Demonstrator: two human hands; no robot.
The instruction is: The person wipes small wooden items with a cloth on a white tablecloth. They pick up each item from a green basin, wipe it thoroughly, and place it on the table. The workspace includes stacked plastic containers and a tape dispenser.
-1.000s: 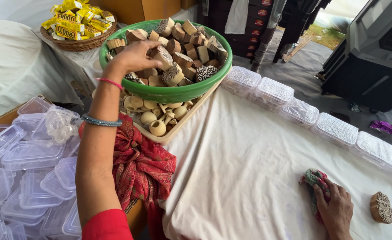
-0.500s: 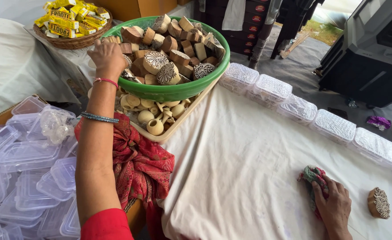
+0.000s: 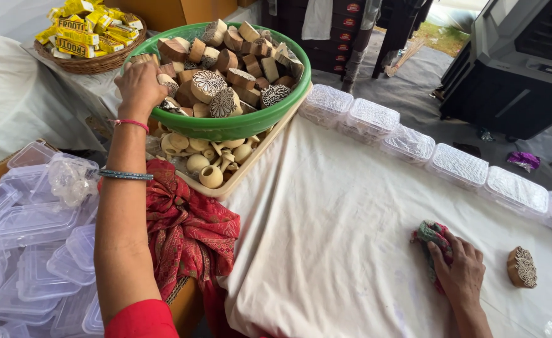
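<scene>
My left hand reaches into the left side of a green bowl piled with several carved wooden printing blocks, fingers curled round one block at the rim. My right hand lies on the white cloth at the lower right, pressing down on a crumpled multicoloured rag. One carved wooden block lies on the cloth just right of that hand.
A tray of wooden knobs sits under the bowl. A row of lidded clear boxes lines the cloth's far edge. Empty plastic containers are stacked at the left, beside a red patterned cloth. A basket of yellow packets stands behind.
My left hand has moved from the middle of the block pile to the bowl's left rim. My right hand has stayed on the rag.
</scene>
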